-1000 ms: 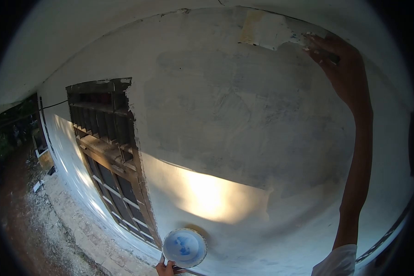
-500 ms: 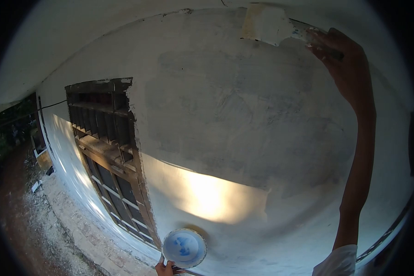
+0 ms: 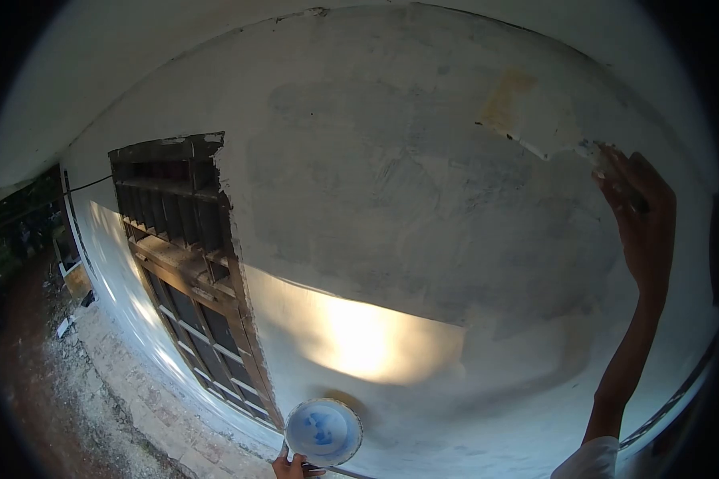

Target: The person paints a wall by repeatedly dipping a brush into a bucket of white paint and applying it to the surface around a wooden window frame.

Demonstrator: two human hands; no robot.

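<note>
My right hand (image 3: 641,203), raised at the upper right, is closed around the handle of a wide paintbrush (image 3: 545,120). The brush's broad head is smeared white, with a yellowish far end, and lies close against the grey-white wall (image 3: 423,207). Whitish smears mark the fingers. At the bottom, my left hand (image 3: 291,467) grips the rim of a round bowl (image 3: 323,431), thumb on the near edge. Pale paint with blue patches shows inside it. The fingers beneath the bowl are mostly hidden.
Left of the bowl stands a wooden window (image 3: 188,271) with slats above and barred panes below. The ceiling (image 3: 176,36) curves over the wall top. A rubble-strewn walkway (image 3: 128,399) runs along the wall's foot. Sunlight falls across the lower wall.
My right hand has come down and to the right with the paintbrush, away from the wall's top edge. My left hand and the bowl have barely shifted.
</note>
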